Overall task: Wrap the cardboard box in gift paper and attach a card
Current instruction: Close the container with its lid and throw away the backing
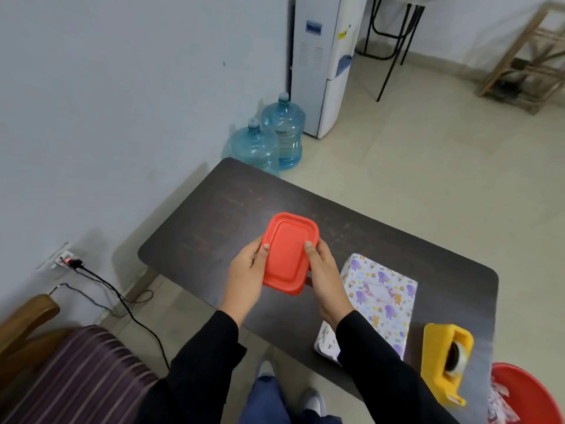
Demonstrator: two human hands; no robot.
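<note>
Black-sleeved left hand [247, 270] and right hand [325, 276] grip 2 sides of the red container [289, 255].

Blue water jugs [282, 133] beside white dispenser [324, 56], striped seat [76, 377] — wooden rack [532, 56] far right

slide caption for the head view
Left hand and right hand hold a red container over the table, beside the wrapped box.

Lidded container [289, 254] is held between left hand [247, 270] and right hand [325, 270] over the table [214, 215], toward its near edge. Wrapped box [382, 298] lies on the table right of the right hand, with the tape dispenser [440, 362] at the near right corner and a tub [532, 393] just right of it. Water jugs [269, 139] stand on the floor past the far left corner, water dispenser [324, 71] behind them.
</note>
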